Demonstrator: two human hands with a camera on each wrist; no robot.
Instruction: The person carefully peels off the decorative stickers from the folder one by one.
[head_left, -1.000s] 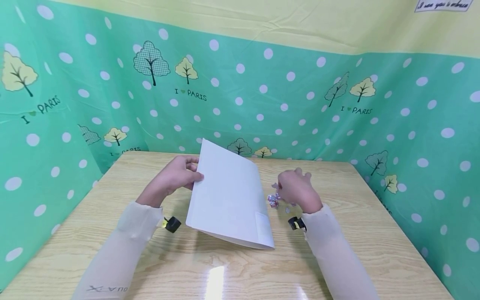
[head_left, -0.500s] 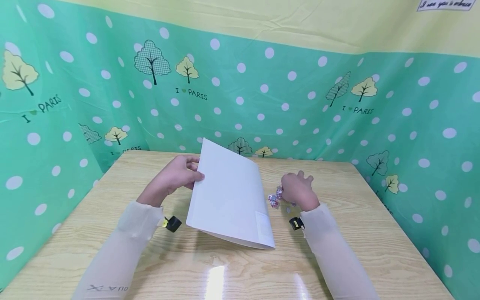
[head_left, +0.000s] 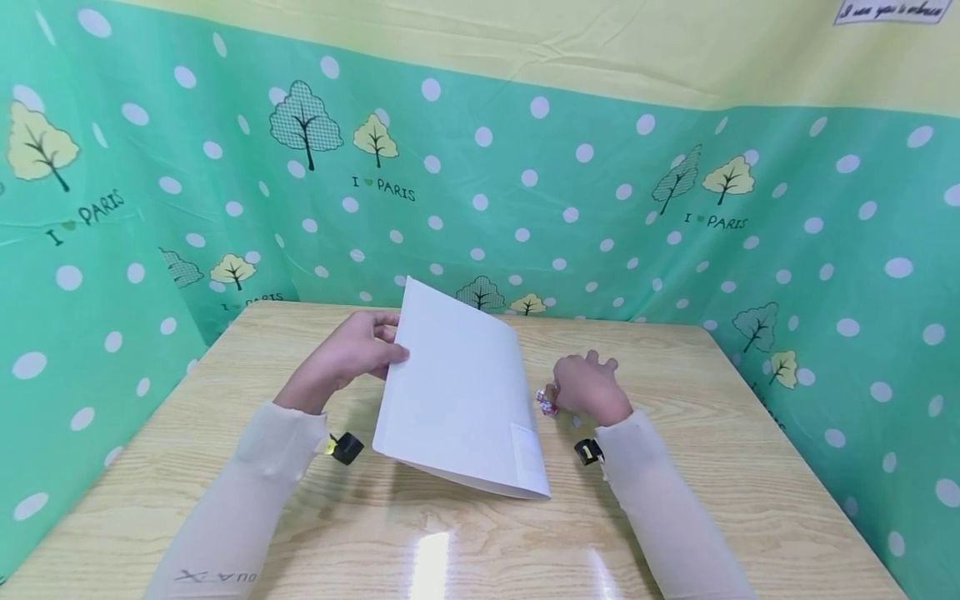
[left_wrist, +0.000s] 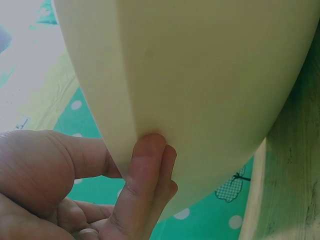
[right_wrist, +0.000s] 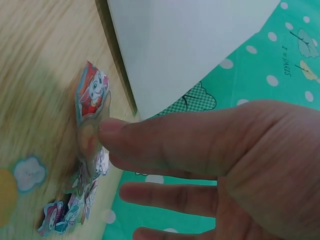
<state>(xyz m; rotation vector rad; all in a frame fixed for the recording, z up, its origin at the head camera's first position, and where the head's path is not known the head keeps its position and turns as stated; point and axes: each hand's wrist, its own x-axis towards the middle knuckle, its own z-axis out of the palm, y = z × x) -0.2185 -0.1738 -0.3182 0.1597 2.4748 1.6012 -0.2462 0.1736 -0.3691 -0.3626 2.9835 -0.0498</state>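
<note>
My left hand [head_left: 356,350] holds a white file folder [head_left: 461,392] by its left edge, with the cover raised and its far side curving down to the table. In the left wrist view, the thumb and fingers pinch the edge of the folder [left_wrist: 200,75]. To the folder's right, my right hand [head_left: 588,387] is low over several small cartoon stickers [head_left: 545,402]. Its thumb and forefinger pinch a see-through brownish sticker [right_wrist: 89,137], which overlaps a red and white puppy sticker [right_wrist: 93,95]. More stickers [right_wrist: 77,205] lie bunched beyond the fingertips; the other fingers stretch out.
A cloud-shaped sticker [right_wrist: 29,173] and a yellow one [right_wrist: 6,197] lie separately on the wooden table [head_left: 465,550]. A green dotted curtain [head_left: 480,167] hangs behind and on both sides. A small label pocket [head_left: 528,458] is on the folder's lower right corner.
My right hand has shifted slightly toward the folder and down over the stickers; a brownish sticker now shows at its fingertips. The left hand and the folder have stayed in place.
</note>
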